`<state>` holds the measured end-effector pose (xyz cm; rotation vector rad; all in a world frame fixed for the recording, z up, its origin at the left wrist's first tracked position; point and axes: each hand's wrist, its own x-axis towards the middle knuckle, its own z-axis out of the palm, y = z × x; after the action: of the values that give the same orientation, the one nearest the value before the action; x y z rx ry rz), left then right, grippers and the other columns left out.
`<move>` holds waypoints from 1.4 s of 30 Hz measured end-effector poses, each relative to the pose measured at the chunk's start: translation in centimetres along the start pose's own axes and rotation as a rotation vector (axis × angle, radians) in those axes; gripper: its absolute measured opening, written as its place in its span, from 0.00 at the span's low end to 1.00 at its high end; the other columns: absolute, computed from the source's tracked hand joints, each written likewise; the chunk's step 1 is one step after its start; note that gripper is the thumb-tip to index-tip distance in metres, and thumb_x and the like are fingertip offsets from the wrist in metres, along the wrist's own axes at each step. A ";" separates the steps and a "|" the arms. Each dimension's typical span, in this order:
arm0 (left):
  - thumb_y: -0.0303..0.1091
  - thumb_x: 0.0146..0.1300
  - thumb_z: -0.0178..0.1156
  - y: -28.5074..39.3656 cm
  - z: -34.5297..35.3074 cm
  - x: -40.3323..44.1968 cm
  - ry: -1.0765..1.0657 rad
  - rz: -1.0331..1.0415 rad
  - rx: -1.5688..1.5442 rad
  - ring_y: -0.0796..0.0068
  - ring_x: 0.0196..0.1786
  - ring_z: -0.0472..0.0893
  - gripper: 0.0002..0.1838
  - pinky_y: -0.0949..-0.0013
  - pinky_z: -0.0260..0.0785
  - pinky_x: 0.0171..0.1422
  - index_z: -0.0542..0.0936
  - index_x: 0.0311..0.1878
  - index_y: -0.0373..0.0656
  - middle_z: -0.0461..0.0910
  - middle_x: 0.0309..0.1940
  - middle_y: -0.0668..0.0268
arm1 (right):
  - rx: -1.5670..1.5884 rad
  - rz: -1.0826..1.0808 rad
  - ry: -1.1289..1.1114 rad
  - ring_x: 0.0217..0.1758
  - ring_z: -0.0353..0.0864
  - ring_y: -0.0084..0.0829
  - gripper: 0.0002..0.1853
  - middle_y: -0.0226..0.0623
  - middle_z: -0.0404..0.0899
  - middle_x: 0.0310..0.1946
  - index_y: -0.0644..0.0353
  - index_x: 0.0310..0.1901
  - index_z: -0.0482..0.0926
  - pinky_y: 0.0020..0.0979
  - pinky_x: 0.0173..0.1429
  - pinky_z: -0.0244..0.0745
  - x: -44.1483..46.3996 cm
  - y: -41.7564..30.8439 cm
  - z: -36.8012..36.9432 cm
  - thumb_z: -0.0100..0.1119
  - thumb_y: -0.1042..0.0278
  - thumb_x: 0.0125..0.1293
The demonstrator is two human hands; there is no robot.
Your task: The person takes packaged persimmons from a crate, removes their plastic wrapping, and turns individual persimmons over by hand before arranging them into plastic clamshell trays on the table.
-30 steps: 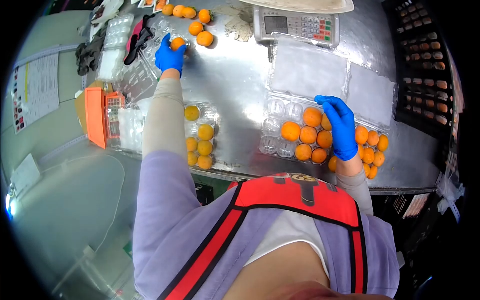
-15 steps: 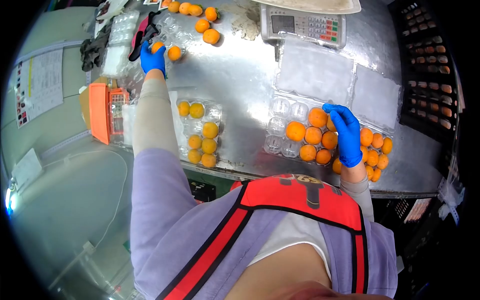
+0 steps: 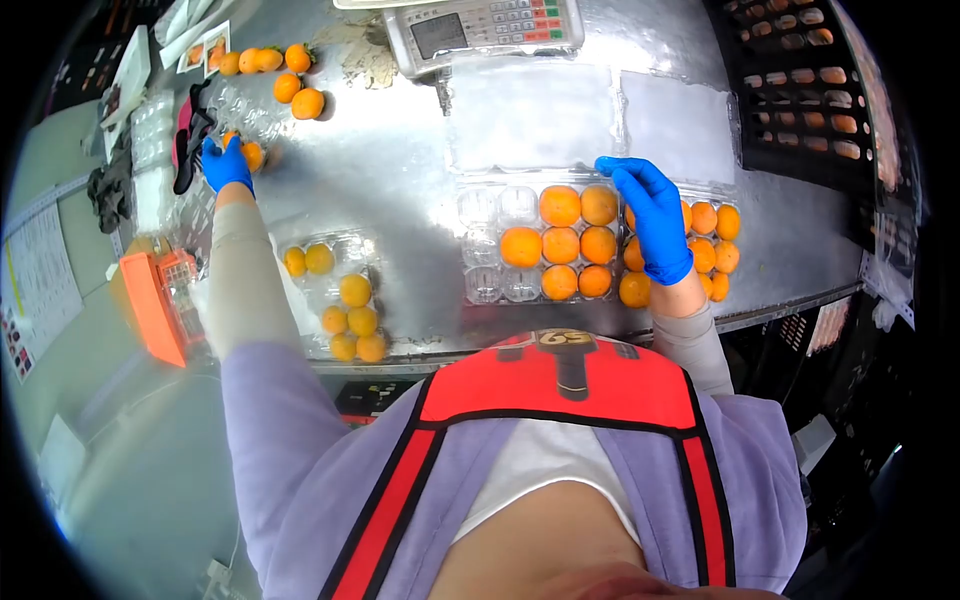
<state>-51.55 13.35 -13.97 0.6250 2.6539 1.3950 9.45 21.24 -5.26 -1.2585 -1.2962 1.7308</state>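
My left hand (image 3: 228, 167), in a blue glove, reaches to the far left of the metal table, its fingers and thumb around an orange persimmon (image 3: 231, 138). Another persimmon (image 3: 252, 156) lies against its right side. My right hand (image 3: 648, 215), also gloved in blue, is over a clear plastic tray (image 3: 483, 246) partly filled with persimmons (image 3: 560, 245). Its fingers are stretched forward, with no fruit visible in them; the tips are near the tray's far edge. More persimmons (image 3: 703, 255) sit to the right of that hand, partly hidden by it.
A second clear tray (image 3: 310, 270) with several yellower persimmons stands at the near left. Loose persimmons (image 3: 307, 103) lie at the back left. A scale (image 3: 485, 35) is at the back, a black crate (image 3: 790, 95) at the right, an orange basket (image 3: 152, 310) at the left edge.
The view has turned, so the table's things appear shifted left. My right hand has moved slightly away from the tray's fruit toward its far edge. My left hand stays at the far-left persimmons.
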 end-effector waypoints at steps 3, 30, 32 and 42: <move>0.33 0.55 0.67 3.4 0.1 -2.3 -0.014 0.343 0.047 0.63 0.57 0.74 0.33 0.65 0.66 0.61 0.68 0.63 0.35 0.73 0.57 0.53 | 0.002 0.031 0.043 0.35 0.71 0.14 0.11 0.26 0.79 0.36 0.64 0.47 0.80 0.17 0.40 0.67 -0.7 0.2 -1.5 0.54 0.69 0.66; 0.40 0.46 0.72 21.1 -1.9 -40.3 -0.851 0.452 -0.409 0.53 0.71 0.58 0.33 0.54 0.49 0.73 0.74 0.58 0.49 0.63 0.66 0.56 | 0.149 0.045 -0.320 0.50 0.74 0.23 0.19 0.31 0.76 0.48 0.59 0.57 0.73 0.25 0.56 0.67 -7.4 -1.0 0.6 0.51 0.61 0.68; 0.37 0.46 0.72 22.2 -2.4 -40.4 -0.849 0.452 -0.454 0.56 0.72 0.58 0.33 0.56 0.49 0.73 0.74 0.58 0.46 0.62 0.67 0.56 | 0.314 0.151 -0.387 0.52 0.73 0.23 0.21 0.31 0.75 0.50 0.58 0.60 0.70 0.26 0.57 0.67 -7.7 -2.0 1.8 0.50 0.59 0.69; 0.40 0.47 0.73 23.3 -3.1 -41.1 -0.822 0.438 -0.594 0.59 0.72 0.57 0.42 0.56 0.49 0.74 0.65 0.66 0.42 0.58 0.69 0.56 | 0.392 0.005 -0.477 0.60 0.70 0.28 0.29 0.35 0.68 0.58 0.60 0.66 0.61 0.31 0.64 0.64 -8.0 -3.8 4.1 0.56 0.63 0.65</move>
<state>-7.39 6.68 1.69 1.3581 1.4380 1.4623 8.19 13.96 1.12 -0.6488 -1.1143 2.2409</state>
